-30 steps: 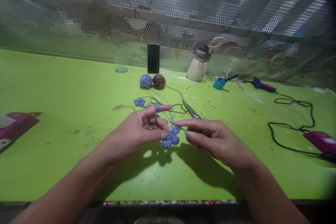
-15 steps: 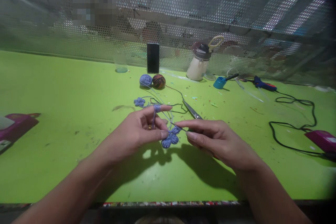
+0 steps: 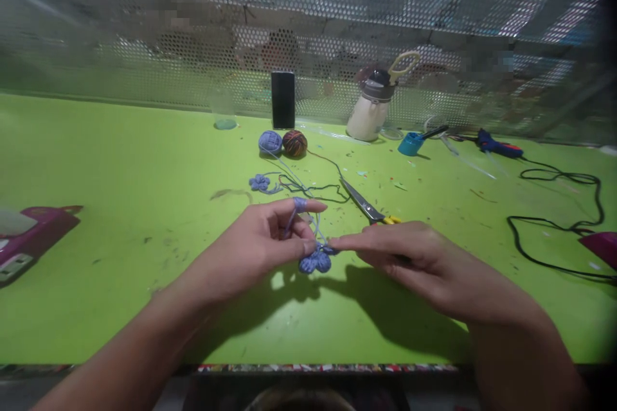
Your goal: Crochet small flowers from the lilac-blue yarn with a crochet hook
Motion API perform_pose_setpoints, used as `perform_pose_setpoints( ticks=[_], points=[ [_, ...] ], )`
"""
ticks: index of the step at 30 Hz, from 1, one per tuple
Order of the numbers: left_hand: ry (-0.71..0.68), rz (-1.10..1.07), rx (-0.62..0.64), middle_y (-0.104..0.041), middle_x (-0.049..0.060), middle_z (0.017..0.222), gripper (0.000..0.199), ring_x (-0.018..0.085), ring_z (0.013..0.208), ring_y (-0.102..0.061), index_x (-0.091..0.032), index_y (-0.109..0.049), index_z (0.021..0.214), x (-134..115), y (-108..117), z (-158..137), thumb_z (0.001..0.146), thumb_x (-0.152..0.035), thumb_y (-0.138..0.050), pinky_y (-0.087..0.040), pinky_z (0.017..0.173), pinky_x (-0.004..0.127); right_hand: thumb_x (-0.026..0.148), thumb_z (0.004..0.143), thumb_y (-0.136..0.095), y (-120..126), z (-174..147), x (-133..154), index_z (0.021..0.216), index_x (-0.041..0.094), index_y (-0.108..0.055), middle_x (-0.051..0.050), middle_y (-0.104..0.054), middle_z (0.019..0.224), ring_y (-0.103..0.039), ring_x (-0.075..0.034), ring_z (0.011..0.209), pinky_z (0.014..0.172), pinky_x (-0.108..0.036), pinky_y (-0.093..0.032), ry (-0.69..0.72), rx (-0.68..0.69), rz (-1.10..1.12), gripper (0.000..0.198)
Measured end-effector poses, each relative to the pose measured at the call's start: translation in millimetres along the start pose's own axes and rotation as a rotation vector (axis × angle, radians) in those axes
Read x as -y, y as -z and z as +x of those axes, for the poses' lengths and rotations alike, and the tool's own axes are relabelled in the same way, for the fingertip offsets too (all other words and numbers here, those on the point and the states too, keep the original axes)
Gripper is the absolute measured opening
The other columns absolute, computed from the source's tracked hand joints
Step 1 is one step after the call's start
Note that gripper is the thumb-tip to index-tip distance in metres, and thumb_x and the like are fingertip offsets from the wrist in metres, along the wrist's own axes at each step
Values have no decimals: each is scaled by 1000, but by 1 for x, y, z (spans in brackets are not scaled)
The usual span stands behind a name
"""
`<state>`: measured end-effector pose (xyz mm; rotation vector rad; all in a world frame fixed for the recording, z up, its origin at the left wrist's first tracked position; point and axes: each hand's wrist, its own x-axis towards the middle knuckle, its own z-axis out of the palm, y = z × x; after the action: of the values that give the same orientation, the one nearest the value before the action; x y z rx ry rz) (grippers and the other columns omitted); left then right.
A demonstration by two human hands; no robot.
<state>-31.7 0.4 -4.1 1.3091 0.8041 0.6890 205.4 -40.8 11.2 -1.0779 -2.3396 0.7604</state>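
My left hand (image 3: pixel 270 231) pinches a blue-purple crocheted flower (image 3: pixel 315 262) between thumb and fingers, its petals hanging below the fingertips. Yarn (image 3: pixel 299 204) of the same colour is wound round my raised left index finger. My right hand (image 3: pixel 409 257) is curled, with its index fingertip against the flower's right petal. A crochet hook in the right hand is mostly hidden by the fingers. Beyond the hands lie a finished-looking small crocheted flower (image 3: pixel 259 182), a blue-purple yarn ball (image 3: pixel 270 142) and a dark multicoloured yarn ball (image 3: pixel 294 143). Scissors (image 3: pixel 364 200) with yellow handles lie just past my right hand.
On the green table (image 3: pixel 120 173) stand a black phone-like slab (image 3: pixel 283 100), a pale bottle (image 3: pixel 369 112) and a blue pot (image 3: pixel 411 143). A glue gun (image 3: pixel 499 143) trails its black cord at right. Magenta power strips (image 3: pixel 41 241) sit at both sides. Perforated mesh rises behind.
My right hand has rolled palm-down, its index finger now stretched onto the petal and the hook's shaft covered. The flower tilts flatter. The camera view has shifted slightly.
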Motion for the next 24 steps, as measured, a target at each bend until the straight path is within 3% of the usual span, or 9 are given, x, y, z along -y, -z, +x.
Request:
perform_pose_setpoints(
  ticks=[6, 18, 21, 24],
  points=[
    [10, 13, -9, -60, -2, 75, 47, 11, 67, -52, -10, -58, 124, 0, -2, -1, 80, -20, -70, -39, 66, 28, -1, 87, -46, -2, -2, 2, 131, 27, -63, -1, -72, 88, -64, -13, 77, 70, -24, -44, 13, 17, -65, 55],
    [-14, 188, -67, -60, -2, 74, 46, 13, 66, -54, -12, -59, 126, -6, -9, -6, 81, -18, -64, -44, 63, 28, 1, 88, -43, -9, 0, 9, 130, 25, -65, -5, -67, 77, -61, -18, 66, 60, -28, -41, -22, 1, -274, 53],
    [-127, 392, -163, -64, -1, 75, 40, 16, 71, -59, -15, -63, 123, -6, -12, -7, 84, -17, -62, -47, 70, 31, 1, 86, -42, -14, 2, 10, 129, 24, -65, -7, -71, 81, -63, -19, 67, 61, -29, -44, -45, -34, -280, 54],
    [-373, 684, -273, -68, 2, 80, 35, 17, 77, -62, -14, -64, 122, -1, -14, -9, 87, -17, -61, -47, 77, 32, 1, 85, -44, -20, 5, 10, 128, 24, -67, -8, -76, 98, -67, -20, 80, 69, -32, -49, -100, -110, -153, 54]
  ],
)
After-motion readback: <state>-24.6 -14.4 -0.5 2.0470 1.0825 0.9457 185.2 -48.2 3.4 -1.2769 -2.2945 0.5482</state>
